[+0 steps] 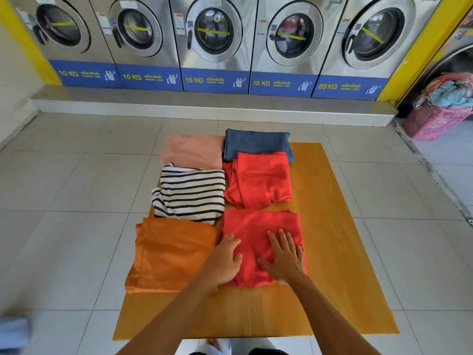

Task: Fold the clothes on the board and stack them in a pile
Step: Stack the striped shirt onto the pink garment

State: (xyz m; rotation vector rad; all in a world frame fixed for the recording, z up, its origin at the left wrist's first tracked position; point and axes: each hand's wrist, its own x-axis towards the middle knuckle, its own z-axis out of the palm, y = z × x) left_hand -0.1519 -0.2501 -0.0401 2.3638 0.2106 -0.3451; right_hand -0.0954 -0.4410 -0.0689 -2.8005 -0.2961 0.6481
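Step in hand: pressing flat the near red garment [258, 234] on the board [340, 265]. Left hand [225, 262] and right hand [282, 256] both lie open, palms down on it, gripping nothing. Just left of our left hand: folded orange piece [169, 254], touching. Beyond the fingertips: striped shirt [190, 194], second red piece [261, 180], pink [193, 151] and blue [253, 143] folds. We judge stacking comes next; neighbours crowd the left edge.

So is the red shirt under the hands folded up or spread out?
Folded. The red shirt is a compact rectangle, both hands flat on it.
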